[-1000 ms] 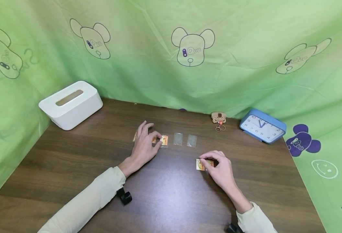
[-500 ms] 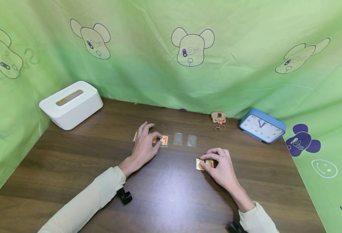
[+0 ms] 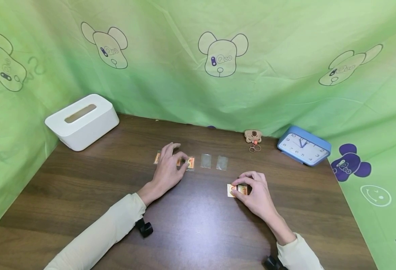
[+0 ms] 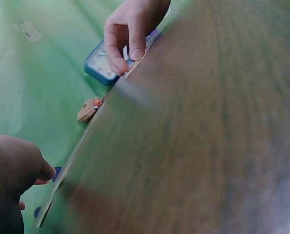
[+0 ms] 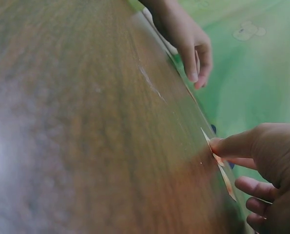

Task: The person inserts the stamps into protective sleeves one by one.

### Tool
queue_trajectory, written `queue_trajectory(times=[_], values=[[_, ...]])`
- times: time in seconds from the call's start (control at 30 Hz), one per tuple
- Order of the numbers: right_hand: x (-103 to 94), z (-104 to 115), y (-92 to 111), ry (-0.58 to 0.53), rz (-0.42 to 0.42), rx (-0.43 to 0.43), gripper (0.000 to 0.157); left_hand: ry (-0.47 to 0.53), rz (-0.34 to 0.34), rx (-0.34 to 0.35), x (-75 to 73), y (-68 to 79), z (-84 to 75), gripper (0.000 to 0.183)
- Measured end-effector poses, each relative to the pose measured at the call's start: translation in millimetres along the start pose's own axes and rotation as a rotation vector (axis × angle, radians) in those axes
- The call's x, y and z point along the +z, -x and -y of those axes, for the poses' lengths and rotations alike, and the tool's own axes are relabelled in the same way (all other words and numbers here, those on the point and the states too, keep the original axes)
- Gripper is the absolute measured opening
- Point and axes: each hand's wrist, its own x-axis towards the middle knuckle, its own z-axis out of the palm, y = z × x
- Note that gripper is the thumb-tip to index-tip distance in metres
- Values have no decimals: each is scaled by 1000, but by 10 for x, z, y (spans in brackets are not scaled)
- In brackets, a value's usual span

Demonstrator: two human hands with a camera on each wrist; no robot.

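Right hand [image 3: 256, 197] low over the brown table [image 3: 198, 232]; your thumb and index finger pinch the white-edged card [image 3: 230, 190], whose left part sticks out past the fingertips. The second card [image 3: 243, 190] lies just beside it, on its right, showing through the gap between your thumb and index finger. Your left hand [image 3: 165, 165] is over the row farther back, thumb and index curved toward each other at the left edge of the orange card [image 3: 191, 162]; cannot tell whether they grip it or only hover. Another orange piece [image 3: 178, 162] peeks out between those fingers, and the leftmost card [image 3: 156, 158] shows past the far side of your hand. Containers: clear film borders the orange card along its lower edge; cannot tell whether the card sits in that film or on it. To its right, two clear sleeves lie flat and apart, the near one [image 3: 206, 161] and the end one [image 3: 222, 163], table colour showing through both. White tissue box [image 3: 93, 129] well apart at back left, slot uppermost, contents not readable.
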Motion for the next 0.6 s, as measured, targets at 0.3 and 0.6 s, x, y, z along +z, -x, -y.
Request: queue_trajectory(times=[0.3, 0.6], values=[[38, -8, -5, -16, -17, -37, 30, 16, 9, 18, 50, -36, -73, 6], [19, 14, -22, -5, -7, -70, 24, 18, -2, 34, 61, -66, -107, 7]])
